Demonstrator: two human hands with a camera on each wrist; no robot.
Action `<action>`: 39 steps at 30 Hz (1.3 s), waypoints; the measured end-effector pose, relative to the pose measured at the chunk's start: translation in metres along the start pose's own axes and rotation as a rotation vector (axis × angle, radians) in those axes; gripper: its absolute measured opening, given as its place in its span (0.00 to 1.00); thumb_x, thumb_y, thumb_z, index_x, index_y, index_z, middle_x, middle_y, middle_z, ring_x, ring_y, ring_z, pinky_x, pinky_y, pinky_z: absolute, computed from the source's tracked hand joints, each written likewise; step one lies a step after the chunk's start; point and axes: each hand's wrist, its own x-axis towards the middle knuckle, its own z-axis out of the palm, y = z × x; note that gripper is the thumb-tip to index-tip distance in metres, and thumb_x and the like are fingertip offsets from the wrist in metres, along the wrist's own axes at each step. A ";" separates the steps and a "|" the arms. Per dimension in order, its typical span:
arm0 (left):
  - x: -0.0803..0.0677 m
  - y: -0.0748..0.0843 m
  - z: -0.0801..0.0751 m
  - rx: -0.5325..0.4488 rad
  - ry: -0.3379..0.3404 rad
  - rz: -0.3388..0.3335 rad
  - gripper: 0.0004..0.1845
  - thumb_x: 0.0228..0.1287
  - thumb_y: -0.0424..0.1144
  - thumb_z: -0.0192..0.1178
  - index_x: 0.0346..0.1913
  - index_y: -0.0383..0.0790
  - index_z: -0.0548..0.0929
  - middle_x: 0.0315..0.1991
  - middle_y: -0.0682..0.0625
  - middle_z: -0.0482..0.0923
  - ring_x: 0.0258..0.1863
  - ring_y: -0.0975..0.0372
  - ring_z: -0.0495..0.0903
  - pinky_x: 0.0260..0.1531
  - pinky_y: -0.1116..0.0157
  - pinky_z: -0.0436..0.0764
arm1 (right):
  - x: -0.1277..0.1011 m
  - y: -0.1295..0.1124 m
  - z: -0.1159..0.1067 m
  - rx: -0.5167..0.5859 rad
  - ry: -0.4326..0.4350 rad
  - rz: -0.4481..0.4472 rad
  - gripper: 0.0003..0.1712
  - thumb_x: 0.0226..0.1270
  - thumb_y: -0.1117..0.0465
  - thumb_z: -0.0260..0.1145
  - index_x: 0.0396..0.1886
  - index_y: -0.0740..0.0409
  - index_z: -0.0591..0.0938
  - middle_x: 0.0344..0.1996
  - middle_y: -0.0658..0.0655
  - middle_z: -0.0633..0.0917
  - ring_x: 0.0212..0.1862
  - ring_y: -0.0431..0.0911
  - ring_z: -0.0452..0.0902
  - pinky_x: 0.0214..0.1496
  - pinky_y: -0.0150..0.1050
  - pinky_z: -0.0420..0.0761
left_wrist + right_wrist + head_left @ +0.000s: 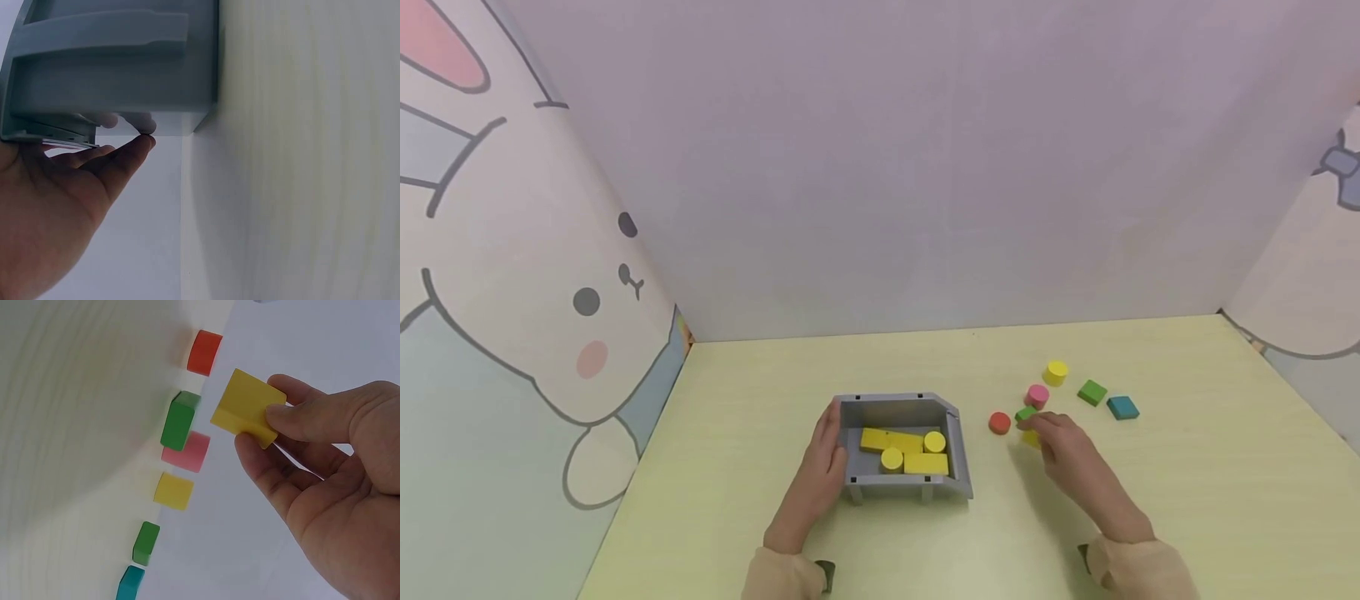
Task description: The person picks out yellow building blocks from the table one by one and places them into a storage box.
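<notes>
On the pale yellow-green tabletop (pixel 760 392), the left hand (pixel 822 467) rests against the left wall of a grey plastic open-topped bin (pixel 901 407), its fingers curled round the wall's edge and gripping it. Inside the bin lie yellow wooden blocks (pixel 904 451), both flat bars and round discs. Just right of the bin sits a red wooden disc (pixel 999 422). Next to it the right hand (pixel 1067 454) pinches a flat yellow square wooden block (pixel 245 406) between thumb and fingertips, beside a small green wooden block (pixel 1026 413). Farther back lie a pink wooden disc (pixel 1037 395) and a yellow wooden cylinder (pixel 1056 372). To the right rest a green square wooden block (pixel 1092 392) and a teal square wooden block (pixel 1123 407).
</notes>
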 end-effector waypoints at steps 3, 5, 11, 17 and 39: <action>0.000 0.001 0.000 -0.004 -0.001 -0.005 0.30 0.68 0.30 0.36 0.71 0.35 0.43 0.73 0.41 0.41 0.72 0.53 0.44 0.67 0.52 0.52 | 0.001 -0.003 0.001 -0.009 0.000 -0.012 0.16 0.52 0.81 0.57 0.38 0.64 0.82 0.39 0.60 0.84 0.43 0.53 0.78 0.45 0.46 0.80; 0.000 0.001 0.000 -0.007 -0.002 -0.007 0.30 0.68 0.29 0.36 0.71 0.35 0.43 0.73 0.42 0.41 0.72 0.53 0.44 0.67 0.52 0.52 | 0.002 -0.005 0.002 -0.019 0.012 -0.036 0.15 0.52 0.81 0.58 0.37 0.64 0.82 0.37 0.59 0.84 0.42 0.53 0.78 0.44 0.46 0.80; 0.000 0.000 0.000 0.005 0.001 0.000 0.30 0.68 0.29 0.36 0.71 0.34 0.43 0.73 0.41 0.41 0.72 0.52 0.44 0.67 0.51 0.52 | 0.004 -0.011 0.005 -0.038 0.095 -0.132 0.16 0.45 0.83 0.61 0.33 0.64 0.82 0.32 0.58 0.83 0.39 0.53 0.79 0.41 0.46 0.81; 0.001 0.000 0.000 0.012 0.002 0.003 0.30 0.68 0.29 0.36 0.71 0.34 0.43 0.73 0.41 0.41 0.72 0.52 0.44 0.67 0.51 0.52 | 0.008 -0.019 0.004 -0.046 0.100 -0.151 0.17 0.44 0.83 0.62 0.34 0.64 0.82 0.32 0.57 0.83 0.40 0.52 0.79 0.42 0.45 0.81; 0.000 -0.001 0.000 -0.001 -0.005 -0.007 0.31 0.68 0.30 0.37 0.72 0.36 0.43 0.73 0.43 0.41 0.72 0.53 0.44 0.67 0.51 0.52 | 0.016 -0.051 0.011 -0.038 0.062 -0.198 0.17 0.51 0.81 0.60 0.38 0.61 0.82 0.39 0.56 0.83 0.42 0.49 0.78 0.44 0.41 0.80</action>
